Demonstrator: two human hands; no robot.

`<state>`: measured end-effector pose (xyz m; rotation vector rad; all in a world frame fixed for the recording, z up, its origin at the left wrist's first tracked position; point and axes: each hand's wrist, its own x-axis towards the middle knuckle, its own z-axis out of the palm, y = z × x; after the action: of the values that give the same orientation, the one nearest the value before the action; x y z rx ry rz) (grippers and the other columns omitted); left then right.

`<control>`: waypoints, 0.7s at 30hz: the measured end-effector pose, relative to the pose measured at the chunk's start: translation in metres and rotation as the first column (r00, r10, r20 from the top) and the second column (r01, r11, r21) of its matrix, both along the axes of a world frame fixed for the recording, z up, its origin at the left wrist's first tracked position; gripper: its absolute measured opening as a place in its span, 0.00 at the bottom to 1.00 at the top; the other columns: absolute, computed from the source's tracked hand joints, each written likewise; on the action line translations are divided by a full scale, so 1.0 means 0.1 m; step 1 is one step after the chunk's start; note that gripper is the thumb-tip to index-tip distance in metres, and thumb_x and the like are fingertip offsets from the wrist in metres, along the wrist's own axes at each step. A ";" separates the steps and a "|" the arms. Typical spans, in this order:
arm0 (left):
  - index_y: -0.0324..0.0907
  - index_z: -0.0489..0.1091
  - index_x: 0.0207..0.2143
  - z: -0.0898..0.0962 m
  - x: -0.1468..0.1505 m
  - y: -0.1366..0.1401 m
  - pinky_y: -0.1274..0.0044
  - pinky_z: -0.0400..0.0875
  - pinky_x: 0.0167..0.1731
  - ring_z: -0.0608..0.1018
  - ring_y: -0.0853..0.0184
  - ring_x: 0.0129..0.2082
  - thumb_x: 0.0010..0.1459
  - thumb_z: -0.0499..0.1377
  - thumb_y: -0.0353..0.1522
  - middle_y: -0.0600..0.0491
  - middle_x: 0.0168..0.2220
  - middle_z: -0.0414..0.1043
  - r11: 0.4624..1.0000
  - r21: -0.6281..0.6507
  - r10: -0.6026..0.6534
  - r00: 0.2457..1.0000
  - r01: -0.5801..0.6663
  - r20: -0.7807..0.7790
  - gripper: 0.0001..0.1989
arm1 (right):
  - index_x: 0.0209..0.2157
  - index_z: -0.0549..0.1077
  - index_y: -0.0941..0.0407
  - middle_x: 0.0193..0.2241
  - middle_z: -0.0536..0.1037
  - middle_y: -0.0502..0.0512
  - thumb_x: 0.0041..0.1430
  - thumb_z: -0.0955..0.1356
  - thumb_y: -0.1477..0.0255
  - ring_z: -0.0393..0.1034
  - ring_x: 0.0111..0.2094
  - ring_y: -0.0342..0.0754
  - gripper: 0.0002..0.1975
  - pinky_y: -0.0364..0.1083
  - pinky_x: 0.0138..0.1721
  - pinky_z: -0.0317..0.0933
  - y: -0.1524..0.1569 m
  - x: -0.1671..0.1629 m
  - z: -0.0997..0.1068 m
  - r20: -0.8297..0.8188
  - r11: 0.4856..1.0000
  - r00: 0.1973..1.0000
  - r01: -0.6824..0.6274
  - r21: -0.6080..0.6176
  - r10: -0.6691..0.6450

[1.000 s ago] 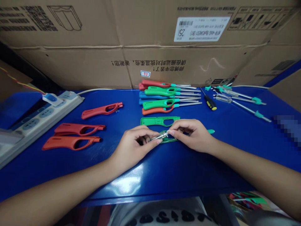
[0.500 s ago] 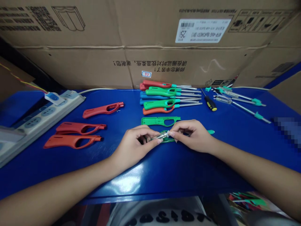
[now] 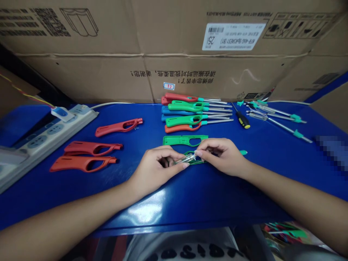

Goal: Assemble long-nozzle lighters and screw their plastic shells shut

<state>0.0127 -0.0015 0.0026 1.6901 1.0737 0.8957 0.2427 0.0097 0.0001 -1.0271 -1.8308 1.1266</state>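
Observation:
Between thumb and fingers, my left hand pinches a clear lighter fuel tank, its right end sticking out. My right hand is closed at that end, thumb and forefinger on a small white fitting. Below the tank lies a green lighter shell half, partly covered by my hands. Another green shell half rests just behind it. A teal tip shows beyond my right hand.
Lighters with metal tubes lie in a stack at the back. Right of them are a screwdriver and loose tube assemblies. Red shells lie left, near a power strip. A cardboard box stands behind.
Both hands stay almost in place. The fingers of my left hand have shifted slightly on the fuel tank, and its end tilts a little differently.

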 end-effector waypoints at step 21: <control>0.45 0.82 0.40 0.25 -0.25 0.12 0.75 0.71 0.37 0.79 0.66 0.35 0.58 0.67 0.35 0.52 0.36 0.80 0.960 0.211 -0.083 0.911 0.182 -0.405 0.08 | 0.38 0.76 0.59 0.26 0.72 0.49 0.63 0.70 0.61 0.61 0.19 0.37 0.14 0.40 0.20 0.56 0.08 0.02 0.00 -0.074 0.989 0.997 0.004 -0.148 -0.015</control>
<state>-0.0122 0.0105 0.0281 2.1902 1.1230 0.6317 0.2451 0.0179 0.0004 -1.0621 -1.7023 1.2939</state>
